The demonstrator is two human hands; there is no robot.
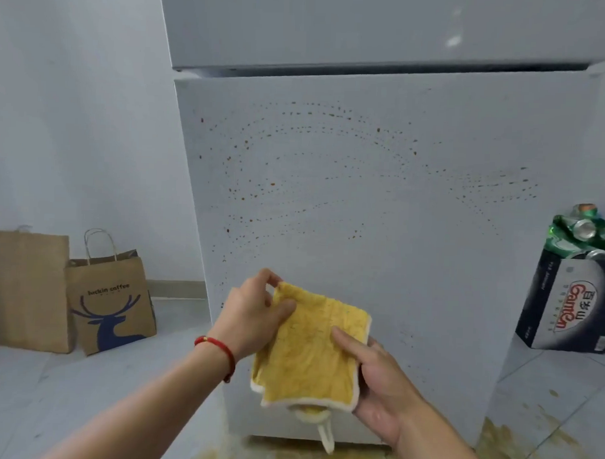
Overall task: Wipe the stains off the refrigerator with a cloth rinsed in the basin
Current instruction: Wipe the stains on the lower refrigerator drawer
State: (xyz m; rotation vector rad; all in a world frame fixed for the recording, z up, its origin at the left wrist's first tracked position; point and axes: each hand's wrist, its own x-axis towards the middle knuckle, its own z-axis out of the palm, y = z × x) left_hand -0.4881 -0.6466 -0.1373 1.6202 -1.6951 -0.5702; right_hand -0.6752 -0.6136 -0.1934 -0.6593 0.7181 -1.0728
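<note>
Left hand (pixel 253 317) pinches the yellow cloth's (pixel 310 353) top corner, right hand (pixel 375 372) grips its right edge. Brown stains (pixel 296 181) speckle the fridge door (pixel 430 268) just beyond.

A pale wall (pixel 75 118) meets a grey tiled floor (pixel 82 393) smeared with yellowish stains, two brown paper bags (pixel 113 301) standing at left, a dark box (pixel 572 307) of green cans (pixel 585 232) at right.

Tiled floor (pixel 83 386), two paper bags (pixel 113 301), box (pixel 566 303)
</note>
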